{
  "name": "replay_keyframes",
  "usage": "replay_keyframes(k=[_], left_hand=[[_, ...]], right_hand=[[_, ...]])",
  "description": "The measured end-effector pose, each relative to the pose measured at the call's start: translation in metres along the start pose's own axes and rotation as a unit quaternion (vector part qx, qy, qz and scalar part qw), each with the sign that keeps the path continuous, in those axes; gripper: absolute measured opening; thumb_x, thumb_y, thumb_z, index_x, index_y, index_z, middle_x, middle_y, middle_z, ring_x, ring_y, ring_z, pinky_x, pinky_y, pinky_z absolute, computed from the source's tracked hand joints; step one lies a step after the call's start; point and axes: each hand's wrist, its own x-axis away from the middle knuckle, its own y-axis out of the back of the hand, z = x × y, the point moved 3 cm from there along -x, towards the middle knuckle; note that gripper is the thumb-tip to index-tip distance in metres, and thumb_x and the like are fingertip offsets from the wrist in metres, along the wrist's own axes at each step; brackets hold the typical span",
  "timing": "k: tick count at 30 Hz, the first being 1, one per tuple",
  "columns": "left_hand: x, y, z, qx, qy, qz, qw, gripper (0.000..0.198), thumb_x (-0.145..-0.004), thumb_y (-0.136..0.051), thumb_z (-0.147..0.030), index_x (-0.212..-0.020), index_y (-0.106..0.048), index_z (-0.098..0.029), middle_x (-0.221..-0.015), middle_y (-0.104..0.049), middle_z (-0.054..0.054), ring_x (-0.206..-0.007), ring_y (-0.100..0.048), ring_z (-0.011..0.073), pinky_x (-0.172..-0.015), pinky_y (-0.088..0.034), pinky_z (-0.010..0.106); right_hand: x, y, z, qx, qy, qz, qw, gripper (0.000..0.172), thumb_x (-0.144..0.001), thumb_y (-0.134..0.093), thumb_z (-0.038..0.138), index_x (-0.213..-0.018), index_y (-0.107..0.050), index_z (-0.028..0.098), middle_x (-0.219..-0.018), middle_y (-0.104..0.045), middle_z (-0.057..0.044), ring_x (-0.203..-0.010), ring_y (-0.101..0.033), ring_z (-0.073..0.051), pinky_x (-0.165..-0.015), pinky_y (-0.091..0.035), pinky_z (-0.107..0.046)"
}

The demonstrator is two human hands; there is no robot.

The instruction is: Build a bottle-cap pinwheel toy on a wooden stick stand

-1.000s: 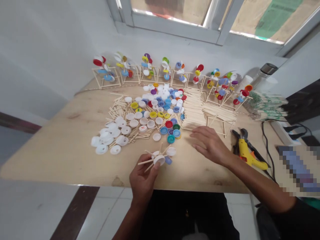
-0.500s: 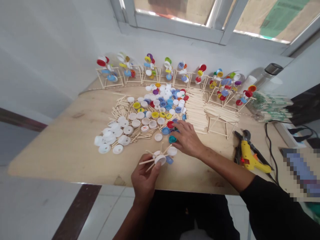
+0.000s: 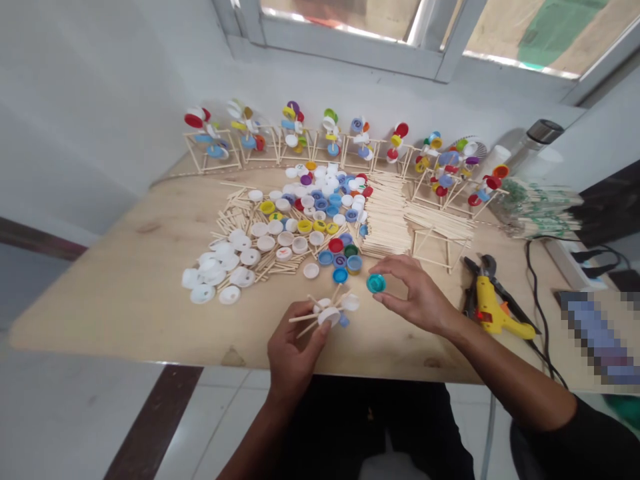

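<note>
- Daylight is coming through a window (image 3: pixel 400 33) along the top of the frame, above a pale wall.
- Below it a wooden counter (image 3: pixel 125 293) is filling the middle of the frame.
- The left hand (image 3: pixel 295 350), at lower centre, is pinching a small wheel (image 3: pixel 327 312) made of sticks and caps; its grip is clenched on that wheel, just above the counter's near edge.
- The right hand (image 3: pixel 420 297), right of centre, is holding a teal cap (image 3: pixel 375 283) between thumb and fingertips, its grip grasping the cap.
- That cap is sitting just right of the wheel, near it but apart, and raised a little off the counter.
- Loose caps (image 3: pixel 305 220), white, blue, yellow and red, are lying in a heap at the centre of the frame, mixed with short sticks.
- A bunch of white caps (image 3: pixel 215 273) is lying at the left end of that heap.
- A neat pile of sticks (image 3: pixel 387 213) is lying right of the caps, beyond the right hand.
- A square stick frame (image 3: pixel 437 247) is standing just right of that pile.
- Finished cap-and-stick models (image 3: pixel 295 133) are standing in a row along the far edge, by the wall.
- A yellow glue gun (image 3: pixel 495 313) is lying at the right, beside dark pliers (image 3: pixel 480 273).
- A black cable (image 3: pixel 537 293) is trailing past the gun.
</note>
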Motion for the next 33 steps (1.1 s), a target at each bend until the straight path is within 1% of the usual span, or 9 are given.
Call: replay_keyframes(k=[3, 6, 12, 16, 22, 28, 33], left_hand=[[0.003, -0.005, -0.005, -0.016, -0.009, 0.038, 0.999, 0.029, -0.073, -0.068, -0.041, -0.093, -0.064, -0.019, -0.096, -0.068, 0.005, -0.089, -0.066, 0.0207, -0.084, -0.053, 0.033], [0.005, -0.009, -0.011, -0.035, -0.019, 0.061, 0.997, 0.028, -0.074, -0.067, -0.038, -0.095, -0.065, -0.020, -0.096, -0.069, 0.005, -0.090, -0.066, 0.0208, -0.084, -0.053, 0.033], [0.007, -0.016, -0.019, -0.065, -0.037, 0.098, 0.992, 0.026, -0.074, -0.066, -0.037, -0.094, -0.065, -0.020, -0.092, -0.069, 0.005, -0.089, -0.066, 0.0205, -0.084, -0.053, 0.033], [0.008, -0.021, -0.022, -0.065, -0.057, 0.114, 0.990, 0.026, -0.074, -0.066, -0.036, -0.094, -0.066, -0.020, -0.092, -0.069, 0.005, -0.087, -0.066, 0.0203, -0.082, -0.053, 0.032], [0.010, -0.022, -0.028, -0.081, -0.066, 0.120, 0.987, 0.024, -0.074, -0.066, -0.034, -0.094, -0.065, -0.021, -0.093, -0.070, 0.004, -0.087, -0.066, 0.0201, -0.081, -0.053, 0.032], [0.011, -0.023, -0.032, -0.090, -0.081, 0.143, 0.982, 0.021, -0.076, -0.066, -0.031, -0.094, -0.065, -0.021, -0.091, -0.068, 0.003, -0.087, -0.065, 0.0186, -0.080, -0.052, 0.030], [0.012, -0.025, -0.033, -0.093, -0.095, 0.158, 0.979, 0.019, -0.076, -0.066, -0.030, -0.093, -0.065, -0.021, -0.091, -0.069, 0.003, -0.086, -0.066, 0.0178, -0.078, -0.052, 0.028]], right_hand=[[0.006, 0.005, 0.008, -0.029, 0.010, 0.026, 0.999, 0.027, -0.085, -0.062, 0.029, -0.111, -0.060, 0.025, -0.106, -0.069, -0.007, -0.106, -0.060, -0.024, -0.096, -0.040, -0.046], [0.011, 0.007, 0.010, -0.033, 0.018, 0.043, 0.998, 0.027, -0.086, -0.062, 0.028, -0.113, -0.060, 0.024, -0.108, -0.069, -0.007, -0.107, -0.060, -0.023, -0.097, -0.039, -0.045], [0.020, 0.008, 0.009, -0.025, 0.029, 0.047, 0.998, 0.028, -0.087, -0.062, 0.028, -0.114, -0.061, 0.022, -0.109, -0.069, -0.008, -0.109, -0.059, -0.024, -0.097, -0.040, -0.044], [0.025, 0.006, 0.009, -0.023, 0.031, 0.057, 0.998, 0.028, -0.087, -0.061, 0.029, -0.115, -0.061, 0.023, -0.108, -0.069, -0.007, -0.109, -0.059, -0.024, -0.098, -0.039, -0.045], [0.030, 0.003, 0.009, -0.020, 0.035, 0.073, 0.997, 0.026, -0.089, -0.059, 0.028, -0.114, -0.061, 0.021, -0.107, -0.069, -0.008, -0.109, -0.059, -0.024, -0.098, -0.038, -0.045], [0.034, 0.004, 0.013, -0.030, 0.040, 0.071, 0.996, 0.027, -0.089, -0.059, 0.027, -0.116, -0.061, 0.021, -0.103, -0.070, -0.008, -0.106, -0.061, -0.024, -0.095, -0.039, -0.045], [0.038, 0.003, 0.011, -0.030, 0.032, 0.077, 0.996, 0.027, -0.089, -0.059, 0.027, -0.116, -0.060, 0.021, -0.105, -0.070, -0.008, -0.106, -0.060, -0.023, -0.096, -0.038, -0.044]])
